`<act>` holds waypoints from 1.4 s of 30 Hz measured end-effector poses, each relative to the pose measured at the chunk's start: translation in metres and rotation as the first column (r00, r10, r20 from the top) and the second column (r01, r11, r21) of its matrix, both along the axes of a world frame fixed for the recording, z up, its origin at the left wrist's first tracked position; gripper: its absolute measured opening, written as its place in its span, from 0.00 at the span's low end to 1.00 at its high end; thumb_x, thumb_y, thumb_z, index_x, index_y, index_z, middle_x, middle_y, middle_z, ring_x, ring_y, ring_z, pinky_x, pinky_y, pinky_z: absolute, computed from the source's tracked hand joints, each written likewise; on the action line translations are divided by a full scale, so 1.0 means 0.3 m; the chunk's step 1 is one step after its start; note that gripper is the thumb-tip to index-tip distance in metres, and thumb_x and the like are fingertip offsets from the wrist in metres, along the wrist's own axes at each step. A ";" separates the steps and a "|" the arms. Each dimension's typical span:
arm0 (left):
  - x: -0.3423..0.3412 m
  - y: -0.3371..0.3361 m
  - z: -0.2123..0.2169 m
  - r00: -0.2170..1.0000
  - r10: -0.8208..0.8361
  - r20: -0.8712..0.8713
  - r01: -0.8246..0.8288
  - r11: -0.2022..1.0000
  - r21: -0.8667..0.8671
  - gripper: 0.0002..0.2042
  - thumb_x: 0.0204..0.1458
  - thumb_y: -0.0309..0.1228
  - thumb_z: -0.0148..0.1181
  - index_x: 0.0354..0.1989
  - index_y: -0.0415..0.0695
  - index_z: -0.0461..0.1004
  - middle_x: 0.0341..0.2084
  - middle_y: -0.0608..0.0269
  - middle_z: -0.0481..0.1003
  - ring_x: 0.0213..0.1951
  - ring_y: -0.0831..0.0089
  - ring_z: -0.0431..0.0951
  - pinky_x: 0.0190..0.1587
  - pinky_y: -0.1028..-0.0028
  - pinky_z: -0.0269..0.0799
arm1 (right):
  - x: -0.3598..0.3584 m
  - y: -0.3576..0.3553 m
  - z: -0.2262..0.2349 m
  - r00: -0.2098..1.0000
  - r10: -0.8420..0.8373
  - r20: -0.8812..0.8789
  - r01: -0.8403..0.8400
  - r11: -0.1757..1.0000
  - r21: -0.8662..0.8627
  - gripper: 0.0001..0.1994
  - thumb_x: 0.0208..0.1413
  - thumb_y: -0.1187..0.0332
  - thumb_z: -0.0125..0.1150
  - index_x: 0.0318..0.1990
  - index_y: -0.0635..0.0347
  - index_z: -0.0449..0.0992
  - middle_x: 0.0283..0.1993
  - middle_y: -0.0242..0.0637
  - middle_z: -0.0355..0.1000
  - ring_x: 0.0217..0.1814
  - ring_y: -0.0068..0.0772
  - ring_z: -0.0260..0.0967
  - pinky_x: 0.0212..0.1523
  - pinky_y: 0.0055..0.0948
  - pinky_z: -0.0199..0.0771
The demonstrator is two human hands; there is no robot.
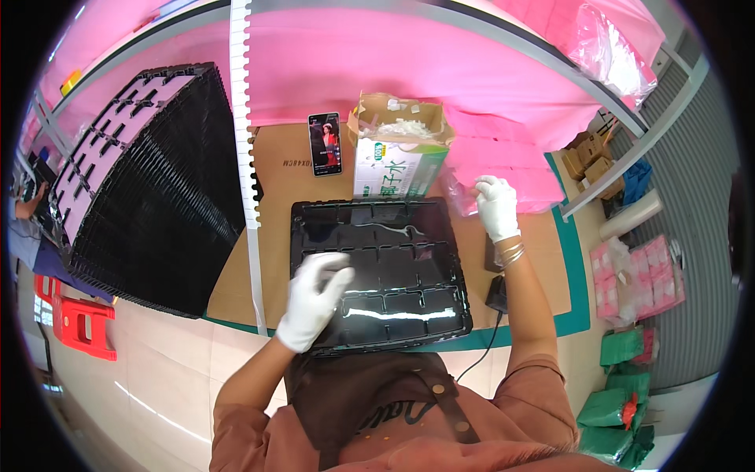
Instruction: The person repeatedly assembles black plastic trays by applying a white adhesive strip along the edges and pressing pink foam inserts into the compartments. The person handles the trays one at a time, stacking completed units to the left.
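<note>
A black plastic tray point(377, 271) with shallow rectangular compartments lies on the table in front of me, its glossy surface catching bright reflections. Over its left side is my left hand point(311, 303) in a white glove. The fingers curve, the thumb stands apart from them, and I see nothing held in the gap. My right hand point(497, 211), also gloved in white, is raised to the right of the tray, close to the pink packages point(503, 169). Its fingers are closed together; whatever they may hold is hidden.
Behind the tray stands an open carton point(399, 161) with white scraps inside. A phone point(325, 144) leans upright to its left. A tall stack of black trays point(165, 197) rises at left, beyond a white notched post point(242, 118). A black adapter point(496, 293) with a cable lies at right.
</note>
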State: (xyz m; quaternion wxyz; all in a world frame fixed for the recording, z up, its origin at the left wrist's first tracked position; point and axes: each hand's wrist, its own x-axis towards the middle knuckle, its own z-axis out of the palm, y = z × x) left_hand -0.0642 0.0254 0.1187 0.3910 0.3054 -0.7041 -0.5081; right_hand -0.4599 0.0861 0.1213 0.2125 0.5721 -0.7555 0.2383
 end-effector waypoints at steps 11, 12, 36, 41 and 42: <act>-0.623 -0.061 -0.015 0.785 -0.405 -0.468 0.593 0.274 0.758 0.38 0.57 0.59 0.49 0.66 0.40 0.56 0.59 0.49 0.63 0.58 0.59 0.66 0.58 0.60 0.64 | 0.217 0.186 0.147 0.952 0.255 0.168 -0.221 0.955 -0.199 0.04 0.44 0.78 0.59 0.30 0.59 0.74 0.28 0.42 0.70 0.34 0.47 0.69 0.37 0.42 0.70; -0.648 -0.055 -0.031 0.815 -0.345 -0.466 0.552 0.216 0.805 0.40 0.55 0.61 0.49 0.67 0.41 0.54 0.60 0.49 0.62 0.59 0.58 0.65 0.58 0.58 0.63 | 0.282 0.221 0.168 0.948 0.277 0.155 -0.259 0.957 -0.129 0.05 0.43 0.78 0.57 0.28 0.58 0.73 0.27 0.41 0.70 0.33 0.47 0.69 0.36 0.42 0.69; 0.076 -0.150 -0.152 0.889 0.030 0.456 -0.255 0.861 0.441 0.18 0.51 0.35 0.64 0.47 0.39 0.74 0.31 0.66 0.78 0.28 0.81 0.75 0.28 0.79 0.72 | 0.280 0.224 -0.206 0.834 -0.234 0.500 0.113 0.959 0.261 0.14 0.51 0.58 0.64 0.31 0.62 0.78 0.38 0.49 0.73 0.39 0.51 0.73 0.42 0.42 0.73; 0.112 -0.156 -0.229 0.862 0.139 0.488 -0.277 0.934 0.223 0.21 0.51 0.36 0.64 0.50 0.35 0.74 0.25 0.62 0.79 0.25 0.80 0.76 0.30 0.77 0.72 | 0.329 0.202 -0.202 0.866 -0.373 0.334 0.198 0.867 0.458 0.19 0.48 0.51 0.66 0.25 0.60 0.77 0.35 0.48 0.71 0.36 0.47 0.73 0.40 0.39 0.73; 0.099 -0.140 -0.205 0.842 0.163 0.515 -0.294 0.938 0.184 0.22 0.51 0.37 0.64 0.50 0.34 0.73 0.23 0.60 0.79 0.26 0.77 0.77 0.32 0.74 0.73 | 0.330 0.203 -0.209 0.862 -0.386 0.328 0.206 0.859 0.469 0.20 0.47 0.50 0.66 0.22 0.59 0.76 0.34 0.47 0.71 0.36 0.46 0.73 0.41 0.39 0.73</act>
